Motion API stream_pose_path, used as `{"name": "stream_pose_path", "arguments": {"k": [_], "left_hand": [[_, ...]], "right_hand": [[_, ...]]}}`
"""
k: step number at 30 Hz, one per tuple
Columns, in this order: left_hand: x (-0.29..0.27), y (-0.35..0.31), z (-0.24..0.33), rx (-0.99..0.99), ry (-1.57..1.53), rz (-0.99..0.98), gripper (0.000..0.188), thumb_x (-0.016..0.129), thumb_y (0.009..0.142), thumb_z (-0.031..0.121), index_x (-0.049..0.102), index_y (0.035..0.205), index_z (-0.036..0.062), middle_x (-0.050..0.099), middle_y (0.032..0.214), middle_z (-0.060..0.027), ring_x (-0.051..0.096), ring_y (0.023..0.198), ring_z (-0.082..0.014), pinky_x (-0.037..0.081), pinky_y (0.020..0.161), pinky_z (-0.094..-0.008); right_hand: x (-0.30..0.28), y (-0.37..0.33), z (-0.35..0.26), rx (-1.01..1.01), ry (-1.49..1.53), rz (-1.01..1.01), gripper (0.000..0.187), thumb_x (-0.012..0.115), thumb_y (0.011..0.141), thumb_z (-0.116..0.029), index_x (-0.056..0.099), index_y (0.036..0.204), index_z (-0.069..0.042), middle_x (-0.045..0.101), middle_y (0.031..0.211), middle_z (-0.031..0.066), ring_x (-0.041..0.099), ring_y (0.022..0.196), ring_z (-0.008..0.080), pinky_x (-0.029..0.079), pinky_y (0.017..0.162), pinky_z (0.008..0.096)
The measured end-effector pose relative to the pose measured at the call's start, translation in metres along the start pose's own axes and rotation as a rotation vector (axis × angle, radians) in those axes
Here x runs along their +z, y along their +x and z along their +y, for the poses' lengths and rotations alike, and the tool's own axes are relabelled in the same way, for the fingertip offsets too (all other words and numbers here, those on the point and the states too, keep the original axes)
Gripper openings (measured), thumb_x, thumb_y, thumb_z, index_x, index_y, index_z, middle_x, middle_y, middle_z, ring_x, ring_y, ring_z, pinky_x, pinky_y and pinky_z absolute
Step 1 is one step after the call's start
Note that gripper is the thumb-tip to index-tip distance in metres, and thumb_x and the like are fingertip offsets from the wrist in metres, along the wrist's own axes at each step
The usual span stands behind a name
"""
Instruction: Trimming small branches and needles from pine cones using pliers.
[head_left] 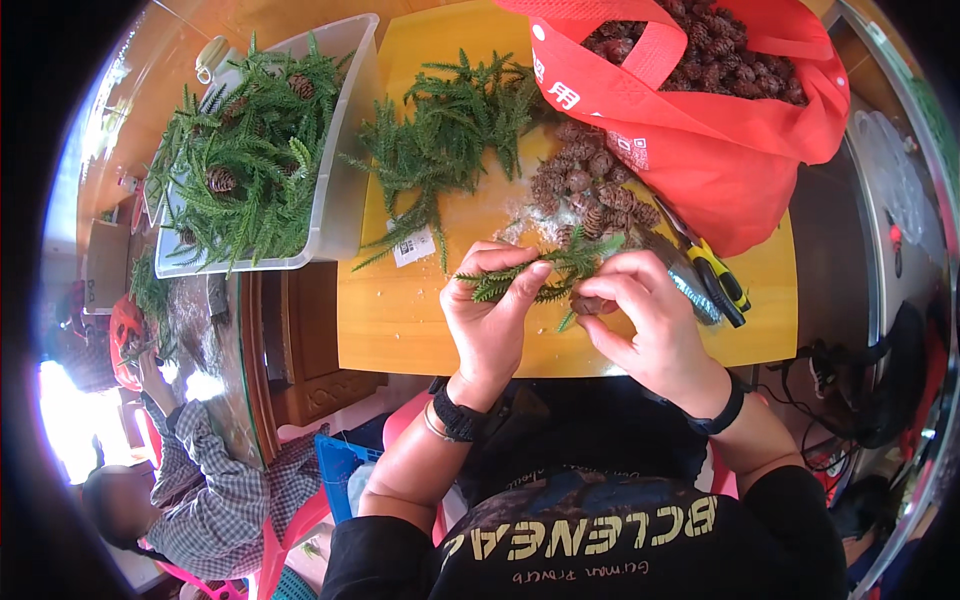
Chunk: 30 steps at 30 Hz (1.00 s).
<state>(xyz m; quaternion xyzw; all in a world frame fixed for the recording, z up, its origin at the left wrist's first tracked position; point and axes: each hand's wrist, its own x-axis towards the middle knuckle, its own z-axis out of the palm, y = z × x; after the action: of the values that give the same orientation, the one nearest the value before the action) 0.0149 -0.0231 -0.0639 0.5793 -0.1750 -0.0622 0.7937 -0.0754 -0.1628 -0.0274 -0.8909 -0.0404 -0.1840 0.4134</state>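
Note:
Over the near part of the yellow table [420, 325], my left hand [492, 305] pinches a green artificial pine sprig [570, 262] between thumb and fingers. My right hand [645, 310] has its fingers closed on a brown pine cone [590, 303] at the sprig's lower right end; the fingers partly hide it. Just beyond my hands lies a heap of loose pine cones [580, 180]. A pile of green sprigs [450, 125] spreads to its left, with a white printed tag [413, 247] at its near edge.
At left stands a clear plastic bin [345, 150] of sprigs with cones among them. A red bag [720, 160] full of pine cones fills the far right. Yellow-and-black pliers [715, 275] lie beside a clear packet [690, 290]. Another person in a checked shirt [215, 490] sits at lower left.

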Motion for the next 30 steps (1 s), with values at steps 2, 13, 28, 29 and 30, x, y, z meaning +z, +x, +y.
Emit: {"name": "stream_pose_path", "arguments": {"k": [2, 13, 28, 29, 30], "left_hand": [[0.002, -0.001, 0.001, -0.003, 0.007, -0.005, 0.015, 0.067, 0.075, -0.006, 0.062, 0.087, 0.0002, 0.057, 0.086, -0.005, 0.054, 0.079, -0.0118, 0.045, 0.072, -0.0239], [0.01, -0.008, 0.004, -0.047, -0.006, -0.063, 0.014, 0.07, 0.073, -0.004, 0.064, 0.085, -0.001, 0.059, 0.083, -0.0053, 0.054, 0.077, -0.0118, 0.044, 0.071, -0.0234], [0.011, -0.009, 0.006, -0.083, -0.011, -0.143, 0.014, 0.07, 0.074, -0.003, 0.065, 0.086, 0.0003, 0.06, 0.085, -0.004, 0.055, 0.078, -0.01, 0.046, 0.07, -0.0233], [0.012, -0.009, 0.006, -0.075, -0.014, -0.149, 0.013, 0.07, 0.074, -0.003, 0.065, 0.085, 0.0003, 0.06, 0.085, -0.004, 0.055, 0.078, -0.01, 0.046, 0.07, -0.0232], [0.012, -0.008, 0.007, -0.067, -0.018, -0.155, 0.013, 0.07, 0.074, -0.003, 0.065, 0.085, 0.0004, 0.06, 0.085, -0.004, 0.056, 0.078, -0.0099, 0.046, 0.07, -0.023]], "right_hand": [[0.0, 0.0, 0.0, 0.006, 0.012, 0.078, 0.033, 0.07, 0.067, 0.006, 0.055, 0.096, -0.001, 0.053, 0.093, 0.0113, 0.06, 0.076, 0.0199, 0.052, 0.066, 0.0271], [0.002, -0.001, 0.005, 0.029, 0.143, 0.152, 0.061, 0.07, 0.067, 0.008, 0.044, 0.12, -0.003, 0.049, 0.1, 0.0121, 0.059, 0.08, 0.019, 0.052, 0.069, 0.0273], [-0.005, 0.003, 0.002, -0.055, -0.036, 0.094, 0.05, 0.069, 0.068, 0.0, 0.053, 0.115, -0.004, 0.052, 0.112, 0.0117, 0.057, 0.097, 0.0286, 0.05, 0.078, 0.0348], [-0.005, 0.003, 0.003, -0.053, -0.022, 0.092, 0.049, 0.069, 0.068, 0.001, 0.053, 0.114, -0.004, 0.053, 0.111, 0.0112, 0.057, 0.097, 0.0283, 0.05, 0.078, 0.0347], [-0.006, 0.003, 0.002, -0.053, -0.023, 0.093, 0.049, 0.069, 0.068, 0.001, 0.053, 0.114, -0.004, 0.053, 0.111, 0.0112, 0.057, 0.097, 0.0283, 0.05, 0.078, 0.0347]]}}
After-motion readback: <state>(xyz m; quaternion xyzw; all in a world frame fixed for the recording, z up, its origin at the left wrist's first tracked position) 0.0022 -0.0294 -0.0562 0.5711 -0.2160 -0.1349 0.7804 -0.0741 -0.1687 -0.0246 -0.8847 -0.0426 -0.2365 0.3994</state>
